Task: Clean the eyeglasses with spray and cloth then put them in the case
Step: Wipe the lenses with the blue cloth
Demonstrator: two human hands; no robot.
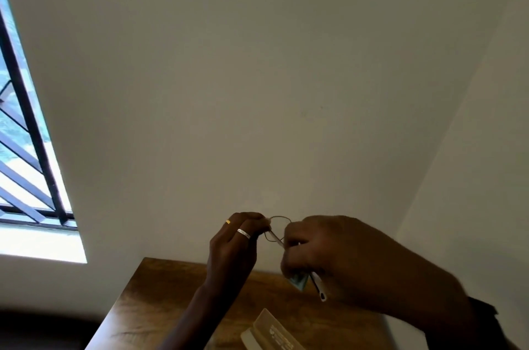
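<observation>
Thin wire-framed eyeglasses (277, 231) are held up in front of the wall, above the table. My left hand (236, 243), with two rings on it, pinches the frame's left side. My right hand (320, 249) grips the right side of the frame, and a teal cloth (299, 282) sticks out below its fingers. One temple arm (320, 289) hangs down under that hand. A beige open case (272, 332) lies on the wooden table (160, 298) at the bottom edge, partly cut off. No spray bottle is in view.
The table stands against a plain wall, in a corner on the right. A barred window (25, 149) is at the left. A dark sleeve or strap (483, 318) covers my right wrist.
</observation>
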